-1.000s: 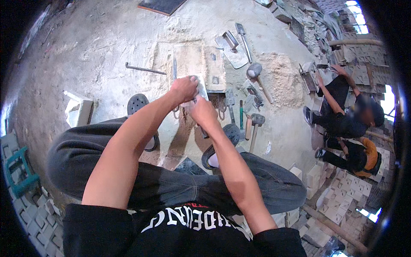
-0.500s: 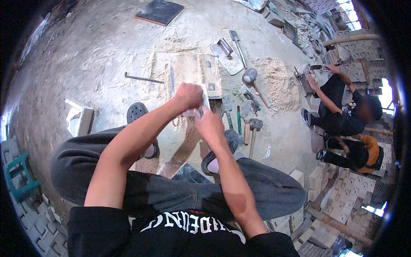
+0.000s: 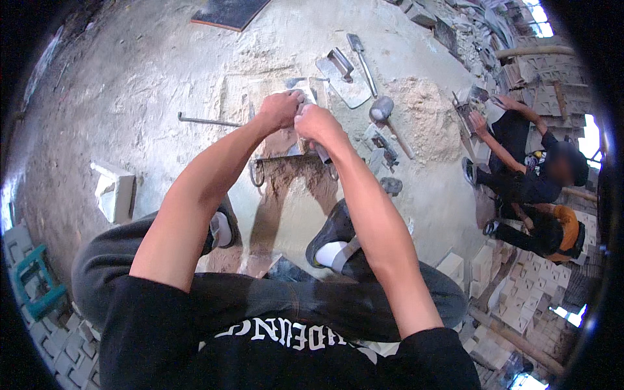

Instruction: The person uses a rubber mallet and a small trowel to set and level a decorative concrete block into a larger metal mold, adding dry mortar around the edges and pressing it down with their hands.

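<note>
My left hand (image 3: 283, 108) is closed over the far part of a flat tool whose pale blade edge shows beside the knuckles. Next to it, my right hand (image 3: 320, 125) wraps round the tool's grey handle (image 3: 324, 155), its end poking out below the fist. Both fists meet above a square, dust-covered mould (image 3: 260, 94) on the floor; the exact kind of tool is hidden by the fingers. Metal hooks (image 3: 257, 175) hang at the mould's near side, and a thin metal rod (image 3: 207, 120) lies to its left.
On the right lie a trowel (image 3: 354, 93), a long-handled metal tool (image 3: 363, 64), a mallet (image 3: 382, 109) and a sandy powder heap (image 3: 429, 127). A broken white block (image 3: 119, 192) stands left, a dark slab (image 3: 234, 13) far off. Two people (image 3: 510, 146) work at right beside pale blocks (image 3: 536, 289).
Both hands have moved farther away over the mould, carrying the tool with them. My right arm is stretched out more, and it now covers some tools near my right foot.
</note>
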`<control>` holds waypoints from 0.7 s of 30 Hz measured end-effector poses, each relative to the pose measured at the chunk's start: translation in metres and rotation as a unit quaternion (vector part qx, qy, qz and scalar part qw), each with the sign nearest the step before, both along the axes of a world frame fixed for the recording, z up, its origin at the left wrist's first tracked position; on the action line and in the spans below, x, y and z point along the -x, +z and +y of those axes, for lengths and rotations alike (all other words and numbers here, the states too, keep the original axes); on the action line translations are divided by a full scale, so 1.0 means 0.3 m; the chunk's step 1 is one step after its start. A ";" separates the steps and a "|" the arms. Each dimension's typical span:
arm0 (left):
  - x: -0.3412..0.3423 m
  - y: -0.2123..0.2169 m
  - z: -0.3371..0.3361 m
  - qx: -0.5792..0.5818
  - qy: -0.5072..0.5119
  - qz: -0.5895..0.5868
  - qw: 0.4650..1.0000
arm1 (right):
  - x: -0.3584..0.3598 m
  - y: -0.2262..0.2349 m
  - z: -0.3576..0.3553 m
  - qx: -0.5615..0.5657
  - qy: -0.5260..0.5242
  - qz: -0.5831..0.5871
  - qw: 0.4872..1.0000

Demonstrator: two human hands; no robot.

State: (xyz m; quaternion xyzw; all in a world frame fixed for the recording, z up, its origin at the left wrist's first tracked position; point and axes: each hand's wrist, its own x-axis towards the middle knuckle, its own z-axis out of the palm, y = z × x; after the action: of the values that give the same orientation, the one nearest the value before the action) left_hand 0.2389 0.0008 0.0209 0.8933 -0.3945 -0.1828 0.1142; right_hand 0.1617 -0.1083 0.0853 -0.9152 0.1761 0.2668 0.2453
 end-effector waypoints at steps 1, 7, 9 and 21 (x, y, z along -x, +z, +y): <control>0.060 0.000 0.031 -0.035 0.013 0.034 0.999 | 0.071 0.056 0.052 -0.014 -0.022 0.016 1.000; 0.317 0.022 0.112 0.047 -0.026 -0.059 0.997 | 0.358 0.124 0.137 0.016 -0.033 -0.024 0.999; 0.384 0.028 0.131 0.042 -0.022 -0.056 0.997 | 0.433 0.119 0.161 0.015 -0.042 -0.029 0.999; 0.640 0.101 0.210 0.025 -0.058 0.031 0.998 | 0.687 0.215 0.240 -0.003 -0.055 0.012 0.998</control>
State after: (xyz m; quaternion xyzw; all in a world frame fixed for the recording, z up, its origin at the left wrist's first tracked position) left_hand 0.0468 0.0639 0.0514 0.8597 -0.4461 -0.2072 0.1378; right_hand -0.0444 -0.0363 0.1498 -0.9003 0.2283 0.2640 0.2600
